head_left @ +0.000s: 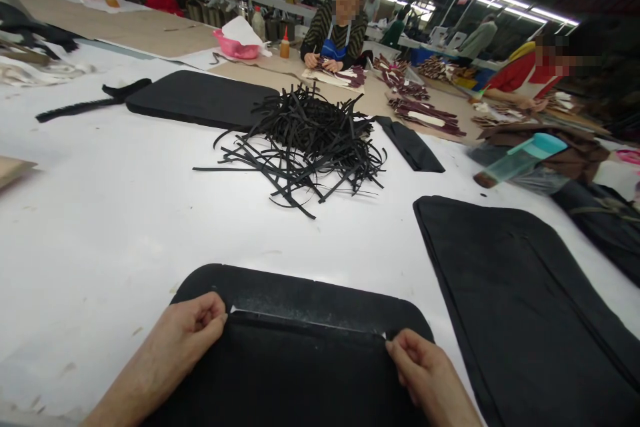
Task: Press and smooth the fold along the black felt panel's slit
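A black panel with rounded corners (300, 290) lies before me on the white table. Over it is a piece of black fabric (310, 373), whose upper edge runs along a thin white strip across the panel. My left hand (197, 327) pinches the left end of that edge between thumb and fingers. At the right end, my right hand (415, 357) pinches the fabric in the same way. Small white tips show beside both sets of fingertips. The lower part of the panel and fabric is cut off by the picture's bottom edge.
A tangled heap of black strips (315, 127) sits beyond the panel, beside a stack of black panels (200, 99). More black pieces (520, 300) lie to the right, near a teal-lidded bottle (520, 159). Several people work across the table.
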Demonstrator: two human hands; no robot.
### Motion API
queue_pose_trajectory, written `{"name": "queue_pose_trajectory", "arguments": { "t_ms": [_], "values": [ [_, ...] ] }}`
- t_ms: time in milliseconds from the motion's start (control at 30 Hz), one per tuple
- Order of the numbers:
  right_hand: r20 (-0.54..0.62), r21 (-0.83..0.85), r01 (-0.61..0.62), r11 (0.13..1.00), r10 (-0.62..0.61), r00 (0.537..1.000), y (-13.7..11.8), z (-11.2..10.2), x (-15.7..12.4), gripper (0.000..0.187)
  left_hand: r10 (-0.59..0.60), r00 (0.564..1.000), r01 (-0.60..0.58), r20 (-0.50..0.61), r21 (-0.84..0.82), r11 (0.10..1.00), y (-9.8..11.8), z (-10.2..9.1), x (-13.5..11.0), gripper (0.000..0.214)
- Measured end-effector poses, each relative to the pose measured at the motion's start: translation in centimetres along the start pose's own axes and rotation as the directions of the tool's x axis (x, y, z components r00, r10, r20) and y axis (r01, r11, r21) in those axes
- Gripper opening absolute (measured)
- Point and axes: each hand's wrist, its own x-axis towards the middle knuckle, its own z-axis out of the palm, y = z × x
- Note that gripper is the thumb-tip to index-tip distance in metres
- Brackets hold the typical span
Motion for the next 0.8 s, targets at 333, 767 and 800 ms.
{"name": "queue_pose_trajectory", "arguments": {
  "t_ms": [333,767,800],
  "values": [
    [0.051,0.054,0.003,0.999,-0.006,0.999,-1.08,-0.44,-0.44,0.032,-0.026,0.999,0.025,0.039,0.018,1.0,-0.06,-0.32,0.24,0.021],
    [-0.031,0.001,-0.011,1.0,0.011,0.999,-0.83,0.19,-0.45,0.034,0.026,0.999,-0.008,-0.04,0.38,0.925,0.23,0.22,-0.17,0.027],
    [-0.029,-0.009,-0.008,1.0,0.008,1.0,-0.69,0.21,-0.45,0.034,0.019,0.999,-0.003,-0.037,0.377,0.926,0.27,0.17,-0.16,0.028]
  ]
}}
